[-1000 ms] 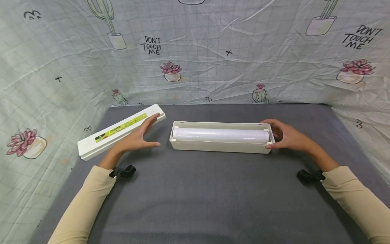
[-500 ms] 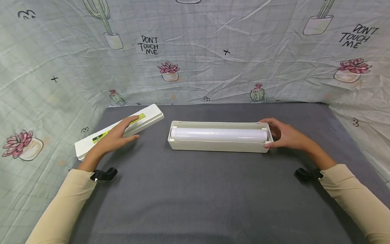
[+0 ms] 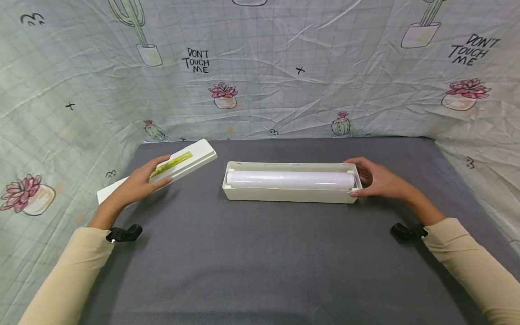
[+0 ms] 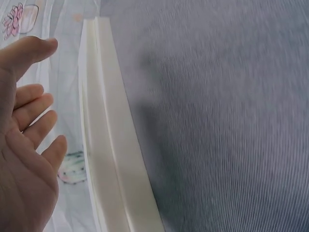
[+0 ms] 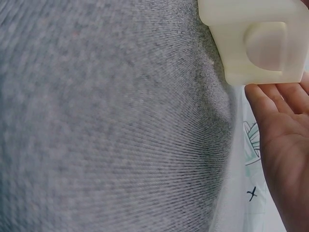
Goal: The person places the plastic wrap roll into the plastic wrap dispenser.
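Note:
A long white dispenser box (image 3: 284,195) lies uncovered on the grey cloth, with a white roll of shiny cling film (image 3: 289,179) inside it. At its right end, my right hand (image 3: 382,181) grips the box, thumb at the front corner and fingers around the back. The right wrist view shows those fingers against the box's end wall (image 5: 234,53). Off to the left lies the long white lid (image 3: 201,155), slanted, its yellow-green label partly covered. My left hand (image 3: 138,184) hovers over the lid with loose fingers; in the left wrist view it appears beside the lid's edge (image 4: 113,125).
Grey cloth (image 3: 260,262) covers the table. Behind and at both sides hangs a wrinkled pale curtain (image 3: 260,81) printed with cacti and words. Black bands (image 3: 123,234) are worn on both wrists.
My left hand has moved left and toward me along the lid, away from its far right end. The right hand stays at the box's end. The whole view has shifted slightly.

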The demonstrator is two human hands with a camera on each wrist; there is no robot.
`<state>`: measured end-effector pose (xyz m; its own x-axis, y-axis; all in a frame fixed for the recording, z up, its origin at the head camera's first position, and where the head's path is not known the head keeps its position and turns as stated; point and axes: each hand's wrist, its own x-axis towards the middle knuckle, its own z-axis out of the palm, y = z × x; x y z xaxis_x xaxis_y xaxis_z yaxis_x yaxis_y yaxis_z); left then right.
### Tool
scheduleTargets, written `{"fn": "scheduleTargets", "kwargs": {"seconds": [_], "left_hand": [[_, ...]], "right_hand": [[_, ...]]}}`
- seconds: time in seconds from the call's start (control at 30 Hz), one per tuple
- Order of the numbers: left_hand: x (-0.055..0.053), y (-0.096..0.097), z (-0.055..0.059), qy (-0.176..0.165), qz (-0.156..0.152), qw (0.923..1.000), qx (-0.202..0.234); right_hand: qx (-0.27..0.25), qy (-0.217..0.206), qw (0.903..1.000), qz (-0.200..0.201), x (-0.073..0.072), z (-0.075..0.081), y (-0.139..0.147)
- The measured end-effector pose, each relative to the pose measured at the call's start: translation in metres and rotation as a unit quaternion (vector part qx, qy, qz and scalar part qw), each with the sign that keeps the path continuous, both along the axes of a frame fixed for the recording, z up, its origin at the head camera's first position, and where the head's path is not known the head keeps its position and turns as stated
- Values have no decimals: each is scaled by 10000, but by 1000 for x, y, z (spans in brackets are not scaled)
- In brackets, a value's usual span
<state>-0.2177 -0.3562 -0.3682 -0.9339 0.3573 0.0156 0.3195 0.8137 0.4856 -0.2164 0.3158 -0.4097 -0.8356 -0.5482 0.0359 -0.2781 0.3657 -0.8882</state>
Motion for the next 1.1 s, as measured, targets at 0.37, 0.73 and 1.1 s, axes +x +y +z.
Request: {"fn": "scheduleTargets", "kwargs": {"seconds": [0.37,0.73,1.1], "left_hand": [[-3,-27,-3,30,95,9998,184],[-4,-60,-7,-93,111,9998,166],[6,-93,-11,-99,242,9997,-27]], "right_hand": [[6,-35,10000,15,0,0,0],[41,-25,10000,14,0,1,-1],[-86,-54,9998,183,0,1,-2]]}}
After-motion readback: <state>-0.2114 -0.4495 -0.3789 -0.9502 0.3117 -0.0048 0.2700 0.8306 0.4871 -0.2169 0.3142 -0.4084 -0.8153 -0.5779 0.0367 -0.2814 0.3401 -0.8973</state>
